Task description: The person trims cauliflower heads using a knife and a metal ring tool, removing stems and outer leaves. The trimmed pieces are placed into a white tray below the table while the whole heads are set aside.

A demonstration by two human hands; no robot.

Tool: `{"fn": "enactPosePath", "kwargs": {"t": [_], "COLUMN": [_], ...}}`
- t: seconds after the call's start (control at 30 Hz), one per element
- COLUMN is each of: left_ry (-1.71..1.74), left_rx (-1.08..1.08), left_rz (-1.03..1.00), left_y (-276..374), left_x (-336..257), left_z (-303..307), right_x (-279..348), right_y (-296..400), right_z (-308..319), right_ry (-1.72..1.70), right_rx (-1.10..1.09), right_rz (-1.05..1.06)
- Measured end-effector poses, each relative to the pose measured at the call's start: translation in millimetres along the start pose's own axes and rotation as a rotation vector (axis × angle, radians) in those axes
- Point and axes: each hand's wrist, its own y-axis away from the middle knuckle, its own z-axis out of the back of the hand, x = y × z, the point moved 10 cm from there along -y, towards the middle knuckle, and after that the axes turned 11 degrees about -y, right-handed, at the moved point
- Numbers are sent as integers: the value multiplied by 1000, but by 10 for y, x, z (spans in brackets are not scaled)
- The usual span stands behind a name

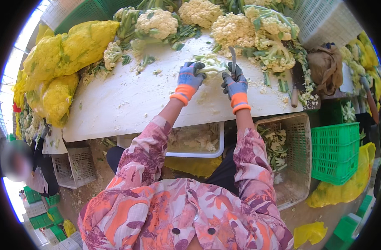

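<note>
My left hand (pixel 191 78), in a blue-grey work glove with an orange cuff, grips one end of a trimmed cauliflower piece (pixel 212 66) above the white tabletop (pixel 140 97). My right hand (pixel 235 82), gloved the same way, is closed around a small knife. Its curved blade (pixel 233 57) points away from me, close to the right end of the piece. The knife's handle is mostly hidden in my fingers. Beyond my hands lie several cauliflower heads with leaves, among them a large cauliflower head (pixel 234 29) and another cauliflower head (pixel 157 23).
Yellow mesh sacks (pixel 68 53) of cauliflower fill the left side. A cleaver with a wooden handle (pixel 294 97) lies at the right. Below the table's edge are a white tub (pixel 195 154), a trimmings crate (pixel 298 162) and a green crate (pixel 335 153). A person (pixel 40 172) works at far left.
</note>
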Motion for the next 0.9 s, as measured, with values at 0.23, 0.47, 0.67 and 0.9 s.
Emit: {"fn": "enactPosePath", "kwargs": {"t": [0.23, 0.47, 0.67, 0.9], "left_ry": [-168, -60, -165, -37], "left_rx": [-75, -92, -93, 36], "left_rz": [-19, 64, 59, 81], "left_y": [591, 656, 628, 627], "left_x": [572, 706, 792, 847], "left_z": [457, 430, 353, 206], "right_x": [-297, -747, -837, -812], "right_y": [945, 1067, 944, 1003], "right_z": [-798, -916, -974, -859], "right_ry": [679, 1005, 1169, 1263], "right_rx": [216, 161, 209, 219], "right_rz": [212, 115, -57, -125]}}
